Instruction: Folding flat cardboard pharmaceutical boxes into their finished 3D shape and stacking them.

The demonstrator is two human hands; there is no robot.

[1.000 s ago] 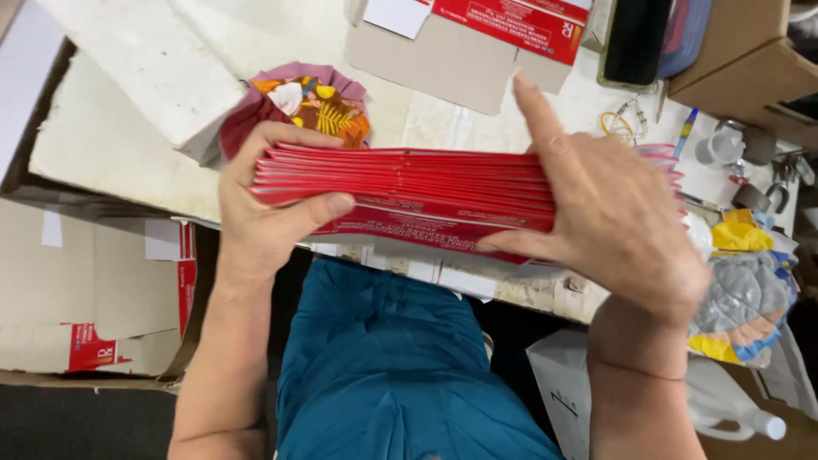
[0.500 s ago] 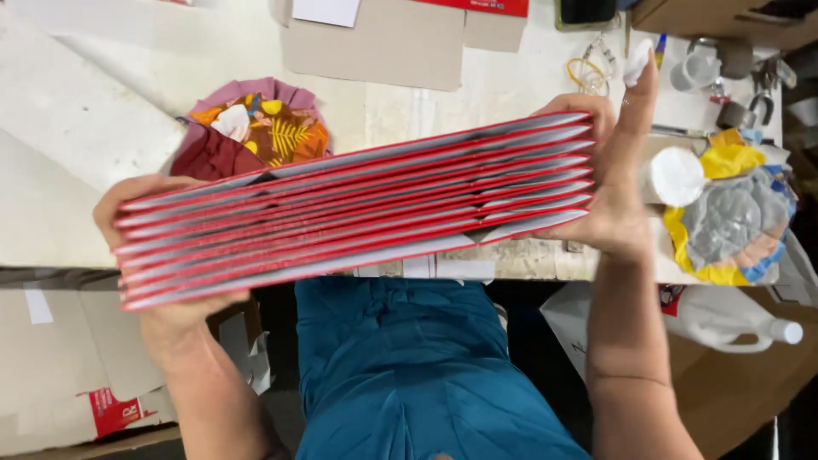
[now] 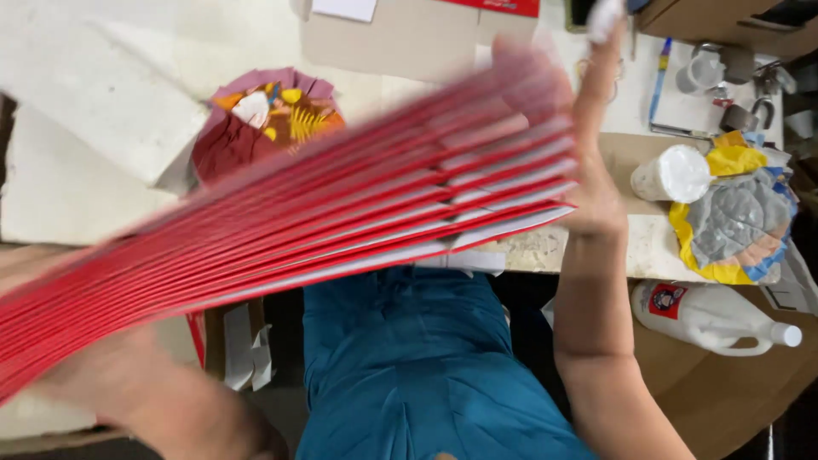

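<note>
My left hand (image 3: 128, 388) is low at the near edge, motion-blurred, gripping the near end of a stack of red folded sheets (image 3: 324, 213) from underneath. My right hand (image 3: 588, 162) holds the far end, palm against the edges, fingers pointing up and away from me. The stack is fanned between both hands, tilted, spanning from lower left to upper right above the edge of the pale surface (image 3: 102, 85) and over my lap in teal trousers (image 3: 426, 366). The sheets show white undersides at the right end. Beyond the stack, on the surface, sits a maroon paper piece with yellow and orange decoration (image 3: 264, 119). Right of my right hand: a white cylindrical container (image 3: 673, 175) lying just beside a yellow, blue and grey cloth (image 3: 741, 221). Below those, off the surface, a white plastic jug (image 3: 707, 315) lies on its side. Flat cardboard (image 3: 400, 34) sits at the far edge.
</note>
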